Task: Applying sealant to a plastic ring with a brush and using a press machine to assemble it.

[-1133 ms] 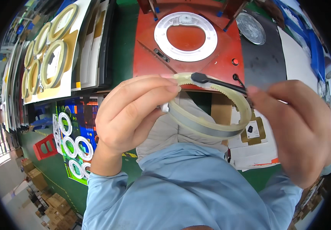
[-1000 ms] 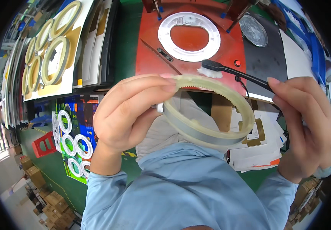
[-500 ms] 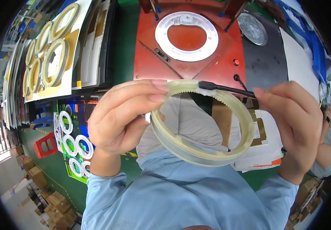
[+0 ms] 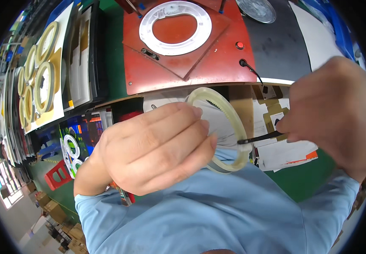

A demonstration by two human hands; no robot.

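A translucent pale-yellow plastic ring (image 4: 234,116) with fine teeth along its inner wall is held up in front of my lap. My left hand (image 4: 157,148) grips its left side, its fingers covering that part of the rim. In my right hand (image 4: 329,112), blurred, is a thin black-handled brush (image 4: 262,137). Its dark head touches the ring's right side, and its bristles are hidden. The ring is tilted, so it looks like a narrow oval.
Ahead, a white ring (image 4: 204,27) lies on a red worktop (image 4: 229,70) with a red button (image 4: 239,45). A round metal dish (image 4: 259,12) rests on the black mat (image 4: 276,48). Several yellowish rings lie on a white board (image 4: 59,103) at left. Papers (image 4: 282,154) are below at right.
The ring has been turned, so it now looks narrower. The brush has moved from its top edge to its right side. My right hand has shifted rightward; the worktop sits higher and further left in view.
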